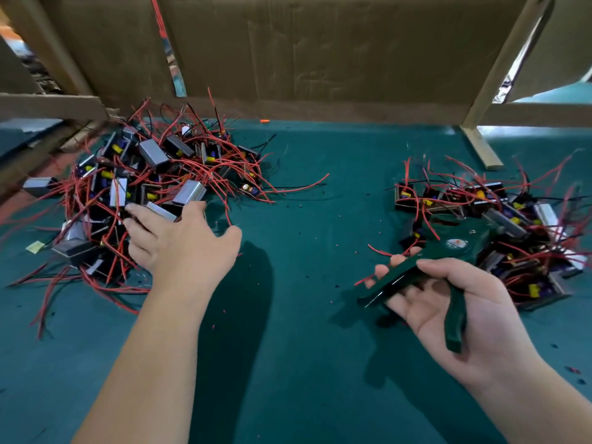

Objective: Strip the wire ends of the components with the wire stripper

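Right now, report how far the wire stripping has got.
Probably done: the right pile, with insulation crumbs scattered on the mat, though the wire ends are too small to confirm. In hand: the right hand grips the wire stripper, and the left hand reaches onto the left pile, gripping nothing yet. Left: seemingly that whole left pile.

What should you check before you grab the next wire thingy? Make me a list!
1. Wire stripper held in right hand: ok.
2. Stripper handles spread apart: ok.
3. Left hand reaching the left pile, fingers straight: ok.
4. One component gripped: not ok, none yet.
5. Stripper head free of wire: cannot tell, blurred against the right pile.
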A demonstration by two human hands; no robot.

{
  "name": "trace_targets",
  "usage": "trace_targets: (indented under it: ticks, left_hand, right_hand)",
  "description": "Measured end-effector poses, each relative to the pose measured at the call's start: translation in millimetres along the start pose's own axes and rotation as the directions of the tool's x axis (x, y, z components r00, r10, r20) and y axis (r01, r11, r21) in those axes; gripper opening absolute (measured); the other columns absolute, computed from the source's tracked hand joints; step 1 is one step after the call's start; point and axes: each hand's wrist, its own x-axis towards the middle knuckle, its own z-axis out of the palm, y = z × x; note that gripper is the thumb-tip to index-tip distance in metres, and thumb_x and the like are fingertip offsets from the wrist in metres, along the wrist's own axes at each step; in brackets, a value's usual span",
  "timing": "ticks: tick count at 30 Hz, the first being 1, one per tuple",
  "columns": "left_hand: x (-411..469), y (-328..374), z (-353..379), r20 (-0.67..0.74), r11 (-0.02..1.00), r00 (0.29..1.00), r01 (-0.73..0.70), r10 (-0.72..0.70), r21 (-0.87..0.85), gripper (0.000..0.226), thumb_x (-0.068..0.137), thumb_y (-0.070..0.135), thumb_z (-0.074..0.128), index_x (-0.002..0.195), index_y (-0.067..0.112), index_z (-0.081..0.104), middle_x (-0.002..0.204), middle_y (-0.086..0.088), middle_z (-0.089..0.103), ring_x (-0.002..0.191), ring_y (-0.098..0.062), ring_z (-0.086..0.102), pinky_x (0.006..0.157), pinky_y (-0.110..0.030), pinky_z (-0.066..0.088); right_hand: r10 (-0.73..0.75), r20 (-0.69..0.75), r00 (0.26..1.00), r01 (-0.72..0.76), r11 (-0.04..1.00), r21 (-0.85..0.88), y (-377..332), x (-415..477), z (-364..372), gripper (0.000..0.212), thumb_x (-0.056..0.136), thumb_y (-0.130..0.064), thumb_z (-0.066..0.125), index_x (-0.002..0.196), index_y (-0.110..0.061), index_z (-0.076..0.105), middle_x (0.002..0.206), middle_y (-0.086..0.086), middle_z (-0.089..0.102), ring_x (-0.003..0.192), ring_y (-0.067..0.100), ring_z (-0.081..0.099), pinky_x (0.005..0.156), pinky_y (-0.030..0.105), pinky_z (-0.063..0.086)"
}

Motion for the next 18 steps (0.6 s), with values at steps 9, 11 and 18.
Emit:
trace_targets:
  ticks: [9,11,18]
  left_hand:
    - [5,-3,-6,-0.110,0.980,0.992,-0.088,0.069,-0.180,0.054,0.081,0.040,0.062,0.133,0.030,0.050,0.146,-0.008,0.019,0.121,-0.034,0.040,0.109,-0.043,0.027]
    - [4,-4,-7,-0.140,0.918,0.984,-0.152,0.107,-0.366,0.049,0.083,0.033,0.061,0.131,0.029,0.052,0.139,-0.004,0.022,0.095,-0.017,0.050,0.093,-0.031,0.038]
    - [13,-5,0,-0.124,0.866,0.991,-0.111,0.057,-0.488,0.051,0.083,0.020,0.062,0.133,0.019,0.054,0.143,-0.014,0.035,0.120,-0.020,0.045,0.090,-0.023,0.037]
  right_hand:
    - [0.070,0.257,0.964,-0.070,0.997,-0.009,-4,-10,2,0.035,0.063,-0.011,0.059,0.098,-0.006,0.057,0.080,0.014,0.060,0.072,0.033,0.064,0.069,0.048,0.057]
    - [0.105,0.332,0.937,-0.117,0.993,0.014,-4,-11,2,0.051,0.052,-0.009,0.076,0.100,-0.004,0.061,0.082,0.017,0.060,0.073,0.036,0.065,0.069,0.050,0.056]
    - [0.223,0.485,0.846,-0.207,0.975,-0.087,4,-13,4,0.061,0.051,-0.007,0.084,0.107,0.001,0.062,0.086,0.025,0.059,0.074,0.042,0.063,0.071,0.054,0.053]
